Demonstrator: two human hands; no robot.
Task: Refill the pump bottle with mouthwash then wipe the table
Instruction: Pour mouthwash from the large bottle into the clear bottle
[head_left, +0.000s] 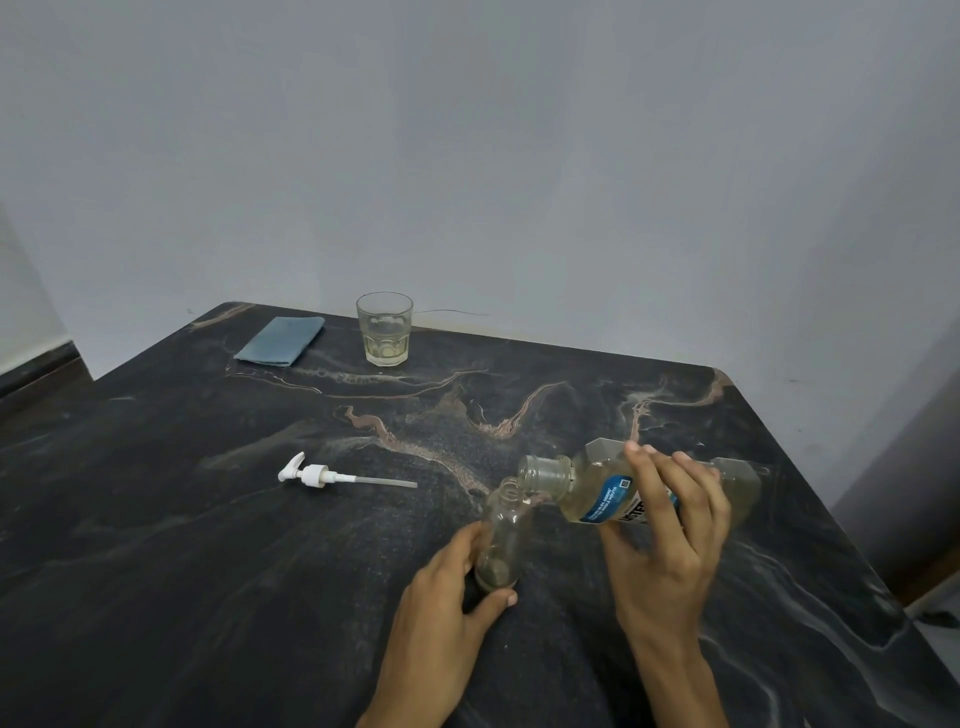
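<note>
On the near right part of the dark marbled table (208, 571), a small clear pump bottle (503, 540) stands upright with its neck uncapped; a shallow layer of pale yellowish liquid lies at its bottom. Directly above and to its right, the mouthwash bottle (613, 493) is tipped almost horizontal, its open mouth just over the small bottle's neck. It is clear plastic with a blue label and holds pale yellow liquid. The white pump head (317, 475), with its dip tube, lies flat on the table to the left, well apart from both bottles.

At the far edge, near the wall, a folded blue cloth (280, 340) lies beside a glass tumbler (385, 329) holding a little pale liquid. The table centre and left side are bare surface; the right edge runs close behind the mouthwash bottle.

The left hand (441, 603) grips the lower body of the pump bottle, thumb curled across its base. The right hand (670, 535) grasps the mouthwash bottle, fingers wrapped over its labelled body.
</note>
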